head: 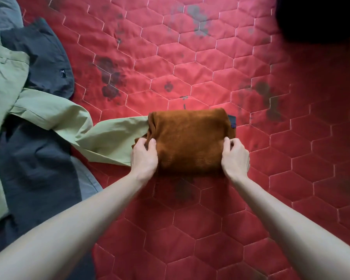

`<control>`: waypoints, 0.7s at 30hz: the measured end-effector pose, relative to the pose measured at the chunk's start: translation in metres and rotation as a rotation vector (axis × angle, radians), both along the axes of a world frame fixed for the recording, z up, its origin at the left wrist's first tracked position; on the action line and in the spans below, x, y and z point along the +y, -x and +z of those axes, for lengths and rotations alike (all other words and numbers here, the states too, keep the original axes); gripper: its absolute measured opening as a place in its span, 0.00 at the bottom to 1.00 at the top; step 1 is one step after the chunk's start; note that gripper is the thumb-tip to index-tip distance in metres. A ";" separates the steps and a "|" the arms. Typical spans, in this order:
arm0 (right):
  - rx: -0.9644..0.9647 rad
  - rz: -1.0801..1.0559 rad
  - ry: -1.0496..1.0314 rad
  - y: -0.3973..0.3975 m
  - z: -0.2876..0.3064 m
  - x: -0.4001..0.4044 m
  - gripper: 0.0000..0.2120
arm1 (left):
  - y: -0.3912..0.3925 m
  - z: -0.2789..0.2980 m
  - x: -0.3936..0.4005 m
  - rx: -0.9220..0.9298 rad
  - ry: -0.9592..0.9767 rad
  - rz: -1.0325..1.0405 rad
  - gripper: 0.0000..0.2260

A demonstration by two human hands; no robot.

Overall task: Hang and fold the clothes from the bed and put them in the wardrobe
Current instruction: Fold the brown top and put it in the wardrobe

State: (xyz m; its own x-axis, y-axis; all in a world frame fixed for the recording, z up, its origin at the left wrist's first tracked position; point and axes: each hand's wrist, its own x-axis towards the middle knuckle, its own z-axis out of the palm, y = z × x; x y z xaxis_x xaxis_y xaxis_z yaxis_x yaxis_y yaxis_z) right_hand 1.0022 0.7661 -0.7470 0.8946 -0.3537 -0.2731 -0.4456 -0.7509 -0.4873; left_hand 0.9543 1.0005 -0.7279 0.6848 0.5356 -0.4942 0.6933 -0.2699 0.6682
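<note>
A red quilted bedspread with dark blotches fills my view. On it lies the folded brown garment; my left hand and right hand pinch its near corners. A light green shirt and dark clothes crowd the left, the green sleeve touching the brown fold.

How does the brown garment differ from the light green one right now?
The brown garment is folded into a compact bundle; the light green garment lies spread out and rumpled. Both hands, left and right, grip the brown one; the green one is untouched. Both rest on the red quilt.
</note>
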 end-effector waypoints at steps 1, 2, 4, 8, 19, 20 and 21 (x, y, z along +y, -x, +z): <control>-0.073 -0.004 0.023 0.000 0.003 0.003 0.14 | 0.000 0.006 -0.004 -0.010 -0.127 0.017 0.09; -0.212 0.037 0.067 -0.001 0.009 0.007 0.12 | -0.001 0.014 -0.009 -0.112 -0.307 -0.022 0.10; -0.517 0.280 0.127 -0.006 0.020 0.020 0.15 | -0.004 0.023 -0.020 -0.432 -0.548 -0.333 0.15; -0.491 0.950 0.141 -0.014 0.007 0.054 0.23 | -0.008 -0.004 -0.044 -0.353 -0.678 -0.899 0.25; 0.127 0.376 0.052 -0.049 -0.028 0.027 0.36 | -0.011 -0.047 -0.021 0.050 -0.591 -0.553 0.36; 0.152 0.371 0.025 -0.056 -0.028 0.022 0.38 | -0.013 -0.045 -0.023 0.055 -0.593 -0.491 0.37; 0.169 0.376 0.013 -0.062 -0.027 0.017 0.41 | -0.014 -0.039 -0.025 0.065 -0.594 -0.385 0.39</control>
State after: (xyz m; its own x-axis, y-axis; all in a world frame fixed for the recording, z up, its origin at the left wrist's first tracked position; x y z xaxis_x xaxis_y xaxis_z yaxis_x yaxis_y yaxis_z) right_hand 1.0641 0.7826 -0.7737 0.9052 -0.0150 -0.4246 -0.2120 -0.8821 -0.4207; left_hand 0.9679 0.9750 -0.7672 0.8588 0.4528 -0.2397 0.5086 -0.8098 0.2925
